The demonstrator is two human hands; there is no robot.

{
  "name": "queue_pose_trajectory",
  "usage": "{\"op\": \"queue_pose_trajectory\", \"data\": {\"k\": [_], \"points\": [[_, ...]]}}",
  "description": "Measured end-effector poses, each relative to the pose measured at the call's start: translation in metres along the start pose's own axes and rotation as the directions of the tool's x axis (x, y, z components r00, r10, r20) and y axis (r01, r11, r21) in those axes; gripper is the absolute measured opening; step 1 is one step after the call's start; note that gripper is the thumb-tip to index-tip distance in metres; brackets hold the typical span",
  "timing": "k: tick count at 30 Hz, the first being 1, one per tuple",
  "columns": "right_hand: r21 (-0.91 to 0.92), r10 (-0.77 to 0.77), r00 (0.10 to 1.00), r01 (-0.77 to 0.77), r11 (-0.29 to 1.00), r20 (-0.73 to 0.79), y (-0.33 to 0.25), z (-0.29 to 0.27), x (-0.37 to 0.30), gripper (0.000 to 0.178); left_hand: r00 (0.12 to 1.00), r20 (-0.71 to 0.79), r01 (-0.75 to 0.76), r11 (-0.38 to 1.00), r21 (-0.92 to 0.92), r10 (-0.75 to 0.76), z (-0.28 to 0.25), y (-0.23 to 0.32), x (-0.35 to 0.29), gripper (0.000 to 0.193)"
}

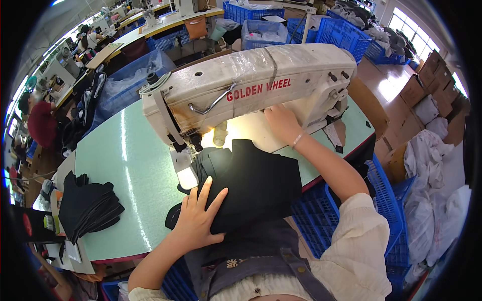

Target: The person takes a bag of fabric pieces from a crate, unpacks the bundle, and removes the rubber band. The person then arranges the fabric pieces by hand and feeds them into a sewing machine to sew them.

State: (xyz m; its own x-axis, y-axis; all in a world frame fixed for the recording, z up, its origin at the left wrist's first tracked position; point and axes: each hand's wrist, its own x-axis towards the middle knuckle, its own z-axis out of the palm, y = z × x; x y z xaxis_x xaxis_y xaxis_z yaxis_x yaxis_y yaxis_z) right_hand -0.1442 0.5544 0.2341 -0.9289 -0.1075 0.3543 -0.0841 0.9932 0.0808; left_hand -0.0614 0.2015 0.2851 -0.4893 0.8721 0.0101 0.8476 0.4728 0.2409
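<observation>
A large white sewing machine (311, 65) stands on a pale green tabletop (115, 165), its lamp lighting the needle area. Black fabric (261, 175) lies under the needle end and spreads over the table's near edge toward my lap. My left hand (201, 215) rests on this fabric just below the needle, fingers spread and pressing flat. Under the machine's arm reaches my right hand (282, 124), beside the machine's upright; its fingers are partly hidden there, so a grip cannot be made out. A metal lever (213, 100) juts from the machine's front.
Cut black pieces (90, 205) sit stacked on the table's left. A scrap (335, 135) lies by the machine's base. Blue crates (321, 215) stand below at right, near white bags (427, 200). Cardboard boxes (437, 80) are piled far right. Other people (42, 123) work at left.
</observation>
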Motion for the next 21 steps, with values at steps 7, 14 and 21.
{"op": "queue_pose_trajectory", "data": {"k": [7,14,21], "points": [[0.063,0.071,0.986,-0.081,0.995,0.152,0.001,-0.051,0.004,0.030,0.989,-0.103,-0.115,0.991,-0.063,0.108,0.022,0.018,0.053,0.109],[0.406,0.021,0.997,-0.046,0.913,0.068,0.003,-0.127,-0.105,0.043,0.992,-0.128,-0.021,0.999,-0.026,0.017,0.054,0.070,0.146,0.112],[0.305,-0.078,0.990,0.038,0.951,0.119,0.020,-0.098,-0.136,0.067,0.983,-0.168,-0.082,0.995,-0.053,0.072,0.043,0.066,0.126,0.109]]}}
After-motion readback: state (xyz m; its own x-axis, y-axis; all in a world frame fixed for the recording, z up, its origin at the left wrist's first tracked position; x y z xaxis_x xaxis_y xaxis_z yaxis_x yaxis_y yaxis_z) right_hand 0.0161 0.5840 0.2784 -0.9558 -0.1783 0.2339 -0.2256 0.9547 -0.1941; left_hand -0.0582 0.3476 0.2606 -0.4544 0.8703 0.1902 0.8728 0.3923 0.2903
